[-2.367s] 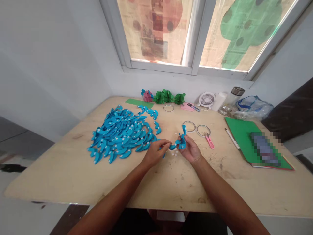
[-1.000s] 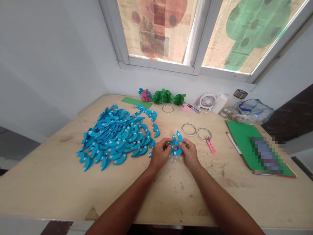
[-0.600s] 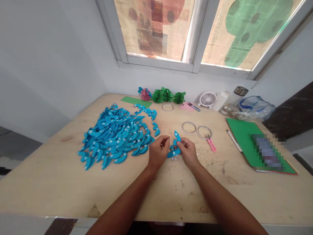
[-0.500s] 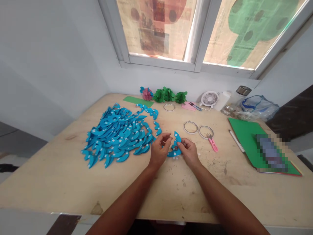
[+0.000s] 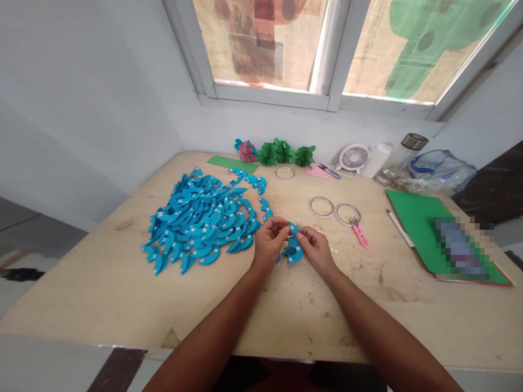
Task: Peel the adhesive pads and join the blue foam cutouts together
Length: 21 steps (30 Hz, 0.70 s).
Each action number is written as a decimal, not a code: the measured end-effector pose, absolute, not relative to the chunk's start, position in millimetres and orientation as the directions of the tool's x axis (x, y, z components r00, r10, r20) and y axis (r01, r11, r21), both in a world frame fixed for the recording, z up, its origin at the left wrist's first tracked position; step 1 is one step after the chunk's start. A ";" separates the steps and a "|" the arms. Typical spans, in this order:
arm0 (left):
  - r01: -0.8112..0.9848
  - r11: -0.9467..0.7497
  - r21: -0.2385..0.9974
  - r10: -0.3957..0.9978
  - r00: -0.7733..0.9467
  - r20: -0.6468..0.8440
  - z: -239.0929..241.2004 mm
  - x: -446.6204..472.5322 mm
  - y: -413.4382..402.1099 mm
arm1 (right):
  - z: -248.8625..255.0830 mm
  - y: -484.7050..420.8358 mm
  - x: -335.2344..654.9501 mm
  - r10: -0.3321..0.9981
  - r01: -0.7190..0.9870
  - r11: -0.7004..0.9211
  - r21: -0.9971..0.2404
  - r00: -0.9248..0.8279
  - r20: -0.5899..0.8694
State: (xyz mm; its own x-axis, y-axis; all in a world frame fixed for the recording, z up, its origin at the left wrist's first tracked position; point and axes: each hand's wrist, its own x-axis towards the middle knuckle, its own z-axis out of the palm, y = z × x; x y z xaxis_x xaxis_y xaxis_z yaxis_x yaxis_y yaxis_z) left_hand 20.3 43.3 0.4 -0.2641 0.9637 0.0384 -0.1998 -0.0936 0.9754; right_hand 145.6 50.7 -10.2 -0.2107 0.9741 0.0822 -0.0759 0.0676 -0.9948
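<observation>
Between my hands is a curved blue paper piece (image 5: pixel 297 253) with small white squares stuck on it, raised a little over the table. My left hand (image 5: pixel 270 242) is closed, its thumb and fingertips pinching the upper end of this piece. From the other side, my right hand (image 5: pixel 315 247) grips the right edge between thumb and fingers. Left of my hands spreads a large heap of similar blue paper pieces (image 5: pixel 200 218), most with white squares on them. A short row of the same pieces trails from the heap's right side.
Tape rolls (image 5: pixel 321 207) and pink thread snips (image 5: pixel 359 233) lie right of my hands. Farther right are a green sheet stack (image 5: pixel 420 218) and a white pen (image 5: pixel 400 228). Along the wall stand paper flowers (image 5: pixel 281 152), a small fan (image 5: pixel 354 158) and a bottle (image 5: pixel 408 149).
My left fingertips have come in to the upper end of the blue paper piece, where a gap showed before. The whole view has shifted slightly.
</observation>
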 end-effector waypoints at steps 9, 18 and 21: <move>-0.049 -0.110 0.993 0.973 -0.212 0.097 -2.2 23.7 39.1 | -20.5 55.6 149.0 0.981 -0.029 0.066 -0.997 -0.181 0.070; 0.258 -0.236 0.937 0.927 -0.231 0.297 0.1 22.5 32.7 | -23.6 56.1 150.4 0.984 0.035 0.118 -0.992 -0.137 0.112; 0.302 -0.278 0.912 0.915 -0.206 0.348 1.6 23.1 32.3 | -24.9 56.3 151.0 0.984 0.062 0.136 -0.989 -0.123 0.128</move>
